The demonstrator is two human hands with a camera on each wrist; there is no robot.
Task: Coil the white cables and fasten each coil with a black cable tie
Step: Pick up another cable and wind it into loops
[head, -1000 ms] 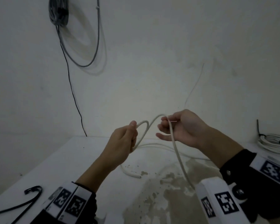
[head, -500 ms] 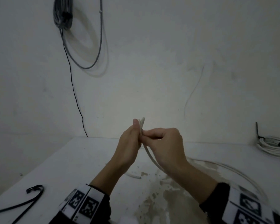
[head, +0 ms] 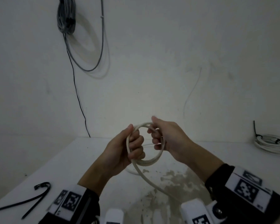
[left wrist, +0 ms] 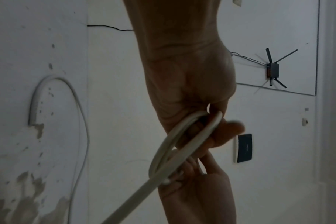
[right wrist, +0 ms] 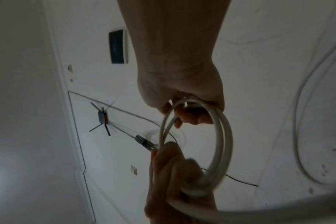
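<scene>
Left to right, head view: two black ties [head: 25,202] lie loose on the counter [head: 81,152] at near left, same spot as 0.5 s ago, one with a hooked end.

Left hand [head: 124,149] is off the counter at centre, fingers curled tight around the left side of a small loop of white cable [head: 145,162]. Left wrist view shows two strands passing under the curled fingers [left wrist: 226,133].

Right hand [head: 168,139] has its fingers curled through the loop's right side, thumb up on top. Right wrist view: the loop [right wrist: 219,136] hangs from that hand, left hand [right wrist: 175,174] gripping it below.

Change from 0.5 s ago: hands were then pressed together, pinching the cable at one point with no open loop visible. Now they sit apart with a round two-turn loop spanning between them. From the loop's bottom the cable tail runs down toward the viewer between the wrists; more slack lies on the counter behind the hands.

Far right, at the counter's back edge: a finished coil [head: 271,143] with a black tie on it, position unchanged.

Wall [head: 152,54] behind carries a grey cable bundle [head: 66,16] at upper left.
</scene>
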